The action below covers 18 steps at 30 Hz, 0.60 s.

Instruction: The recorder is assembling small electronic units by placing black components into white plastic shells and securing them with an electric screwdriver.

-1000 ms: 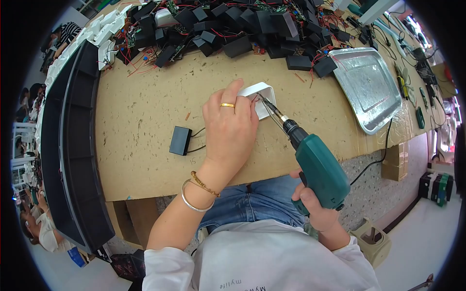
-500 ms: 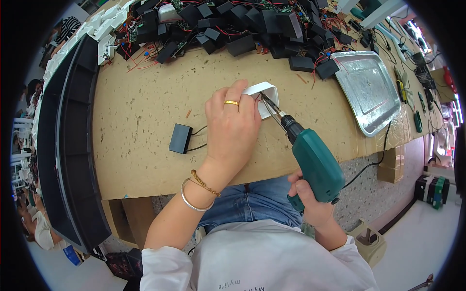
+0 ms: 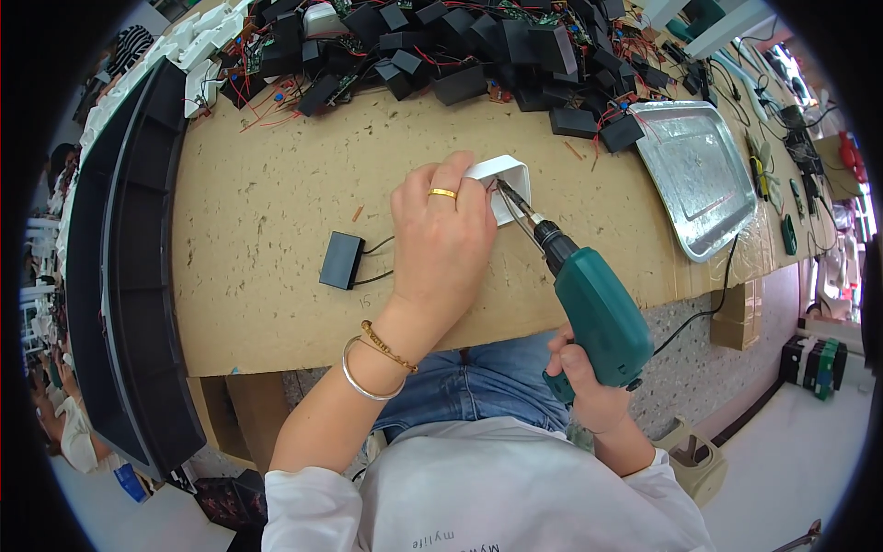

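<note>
The workroom holds a brown-topped workbench (image 3: 276,313), its surface marked with dark specks, above a speckled floor. In the head view, a long black compartmented bin (image 3: 145,276) stands along the bench's left side, with white plastic casings (image 3: 198,51) beyond it. A heap of black boxes (image 3: 460,86), mixed with circuit boards and red wires, covers the far edge. A shallow metal tray (image 3: 699,175) lies at right; yellow-handled pliers (image 3: 759,175) lie just beyond it.

The left hand (image 3: 441,230), wearing a gold-coloured ring, is curled over the left side of an open white plastic housing (image 3: 498,166) near the middle of the bench, gripping it; the fingertips are partly hidden. Two dark leads run from a small black rectangular box (image 3: 341,259), lying left of this hand, and pass out of sight beneath it.

The right hand (image 3: 589,391) is wrapped around the handle of a green pistol-shaped soldering gun (image 3: 602,313). Its tip reaches inside the housing; exact contact cannot be determined.
</note>
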{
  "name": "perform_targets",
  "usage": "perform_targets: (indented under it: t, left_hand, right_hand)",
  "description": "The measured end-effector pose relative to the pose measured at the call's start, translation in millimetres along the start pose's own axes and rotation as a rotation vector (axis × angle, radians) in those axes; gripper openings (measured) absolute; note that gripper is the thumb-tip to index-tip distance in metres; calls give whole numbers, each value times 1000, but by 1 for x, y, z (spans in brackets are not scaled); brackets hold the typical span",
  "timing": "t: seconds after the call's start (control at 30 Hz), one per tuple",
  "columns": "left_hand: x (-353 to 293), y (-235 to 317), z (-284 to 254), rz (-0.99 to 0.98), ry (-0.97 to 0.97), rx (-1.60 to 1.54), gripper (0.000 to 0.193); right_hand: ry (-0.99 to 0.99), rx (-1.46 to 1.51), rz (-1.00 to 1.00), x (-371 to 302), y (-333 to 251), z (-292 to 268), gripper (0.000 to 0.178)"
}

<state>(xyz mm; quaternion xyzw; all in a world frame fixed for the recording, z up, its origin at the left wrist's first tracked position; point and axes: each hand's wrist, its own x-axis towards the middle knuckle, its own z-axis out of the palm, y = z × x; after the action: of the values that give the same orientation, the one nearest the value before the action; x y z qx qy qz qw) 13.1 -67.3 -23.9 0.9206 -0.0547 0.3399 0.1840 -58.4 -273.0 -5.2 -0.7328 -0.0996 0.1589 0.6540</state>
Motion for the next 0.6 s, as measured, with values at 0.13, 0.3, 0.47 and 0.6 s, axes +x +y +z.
perform_targets:
  t: [0.13, 0.3, 0.47, 0.6]
  left_hand:
    - [0, -1, 0, -2, 5, 3, 17]
    - [-1, -1, 1, 0, 7, 4, 17]
    - [-1, -1, 1, -6, 2, -2, 17]
    - [-1, -1, 1, -8, -1, -8, 18]
  right_hand:
    - [9, -29, -1, 2, -2, 3, 46]
    - [25, -45, -45, 2, 1, 3, 47]
    - [50, 9, -16, 1, -2, 4, 48]
    - [140, 126, -33, 1, -3, 6, 33]
